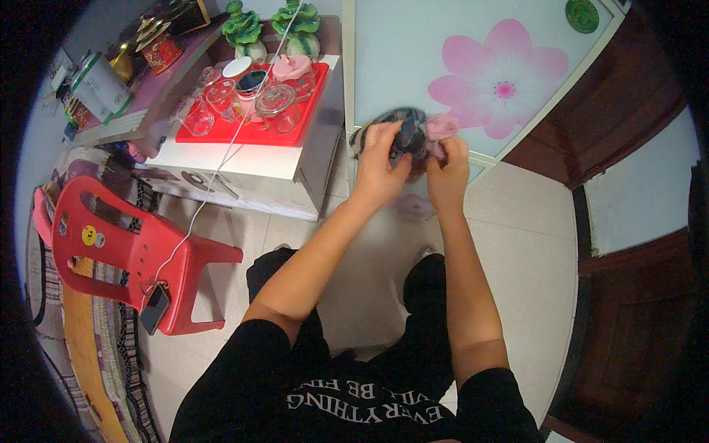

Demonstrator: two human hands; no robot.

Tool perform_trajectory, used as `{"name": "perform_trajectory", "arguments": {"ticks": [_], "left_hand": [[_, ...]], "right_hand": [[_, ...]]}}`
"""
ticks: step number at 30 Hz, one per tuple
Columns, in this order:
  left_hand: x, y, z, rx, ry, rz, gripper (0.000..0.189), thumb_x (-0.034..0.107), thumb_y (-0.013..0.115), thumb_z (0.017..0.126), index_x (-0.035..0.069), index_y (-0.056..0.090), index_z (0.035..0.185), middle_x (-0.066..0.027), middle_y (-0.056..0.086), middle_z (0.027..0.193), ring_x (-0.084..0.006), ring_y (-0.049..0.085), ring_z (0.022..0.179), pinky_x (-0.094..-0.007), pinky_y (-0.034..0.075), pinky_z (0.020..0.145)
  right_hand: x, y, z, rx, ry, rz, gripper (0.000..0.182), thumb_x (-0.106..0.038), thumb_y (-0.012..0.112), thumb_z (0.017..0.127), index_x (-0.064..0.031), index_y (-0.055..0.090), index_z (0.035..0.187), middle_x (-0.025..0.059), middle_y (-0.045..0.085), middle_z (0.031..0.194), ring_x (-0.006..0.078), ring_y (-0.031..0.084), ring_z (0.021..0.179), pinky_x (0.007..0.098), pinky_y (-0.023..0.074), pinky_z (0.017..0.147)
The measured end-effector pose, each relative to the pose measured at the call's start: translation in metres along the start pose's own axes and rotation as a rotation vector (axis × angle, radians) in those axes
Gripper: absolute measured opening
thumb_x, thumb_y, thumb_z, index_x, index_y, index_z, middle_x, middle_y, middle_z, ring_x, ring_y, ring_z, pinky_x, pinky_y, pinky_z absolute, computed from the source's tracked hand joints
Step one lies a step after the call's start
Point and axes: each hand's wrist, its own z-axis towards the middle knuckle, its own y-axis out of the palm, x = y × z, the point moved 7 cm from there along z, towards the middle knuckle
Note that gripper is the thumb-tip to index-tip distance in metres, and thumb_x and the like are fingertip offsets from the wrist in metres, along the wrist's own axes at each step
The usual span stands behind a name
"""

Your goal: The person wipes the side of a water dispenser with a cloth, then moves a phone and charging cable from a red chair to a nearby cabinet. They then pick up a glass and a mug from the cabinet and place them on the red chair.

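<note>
In front of the flower-printed glass panel, my left hand (379, 163) grips a dark patterned bundle (407, 128) that looks like cloth. Its outline is smeared by motion blur. My right hand (450, 171) is close beside it, with thumb and fingers pinched on a soft pink piece (441, 127). Whether the pink piece and the dark bundle are joined, I cannot tell. Both forearms reach out ahead of me over the tiled floor.
Left of my hands, a white cabinet (232, 166) bears a red tray (238, 139) with several glass cups. A white cable crosses over it to a phone (155, 310) on a red plastic chair (119, 249). The white-framed glass panel (393, 61) stands ahead; dark doors (637, 326) are at right.
</note>
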Motion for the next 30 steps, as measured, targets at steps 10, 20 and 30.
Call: {"name": "perform_trajectory", "arguments": {"ticks": [10, 20, 30], "left_hand": [[-0.003, 0.004, -0.005, 0.0, -0.018, 0.077, 0.054, -0.001, 0.056, 0.067, 0.0, 0.038, 0.118, -0.0214, 0.043, 0.113, -0.0397, 0.043, 0.108, -0.0408, 0.039, 0.089], [-0.02, -0.033, 0.01, 0.24, -0.181, -0.037, 0.041, -0.001, 0.057, 0.067, -0.001, 0.046, 0.107, -0.0118, 0.043, 0.089, -0.0223, 0.043, 0.073, -0.03, 0.04, 0.067], [-0.017, -0.038, 0.003, 0.207, -0.001, 0.219, 0.041, -0.004, 0.058, 0.064, 0.008, 0.051, 0.103, -0.0119, 0.05, 0.1, -0.0301, 0.052, 0.092, -0.0347, 0.044, 0.077]], "right_hand": [[-0.023, 0.005, 0.003, 0.029, -0.191, -0.043, 0.039, 0.008, 0.05, 0.066, -0.0004, 0.05, 0.104, 0.0167, 0.043, 0.116, 0.0317, 0.045, 0.106, 0.0355, 0.0391, 0.088], [0.03, -0.037, 0.013, 0.154, 0.369, 0.423, 0.011, -0.006, 0.057, 0.077, 0.0015, 0.055, 0.085, 0.0031, 0.05, 0.088, 0.0099, 0.047, 0.076, 0.0234, 0.0408, 0.067], [0.039, -0.06, 0.006, 0.4, 0.06, -0.157, 0.024, -0.006, 0.059, 0.07, 0.0024, 0.053, 0.091, 0.0121, 0.05, 0.091, 0.0236, 0.048, 0.089, 0.0329, 0.0386, 0.079]]}}
